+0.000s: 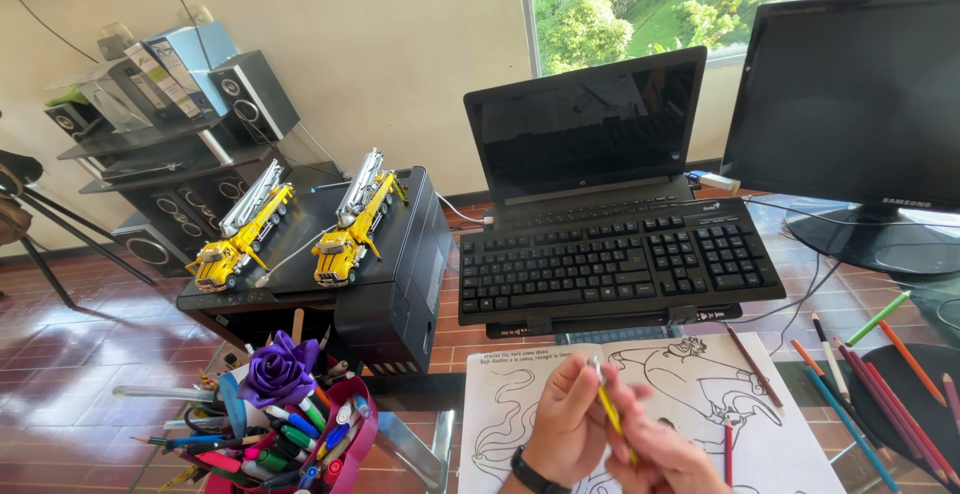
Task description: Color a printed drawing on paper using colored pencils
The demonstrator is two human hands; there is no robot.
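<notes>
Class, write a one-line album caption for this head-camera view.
Both hands pinch a yellow pencil over a colouring sheet before a black keyboard.

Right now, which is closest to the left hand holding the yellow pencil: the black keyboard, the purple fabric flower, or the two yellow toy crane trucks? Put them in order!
From the left hand:
1. Black keyboard, just above the hand, past the colouring page.
2. Purple fabric flower, off to the left in the pen basket.
3. Yellow toy crane trucks, farthest, up left on the black printer.
</notes>
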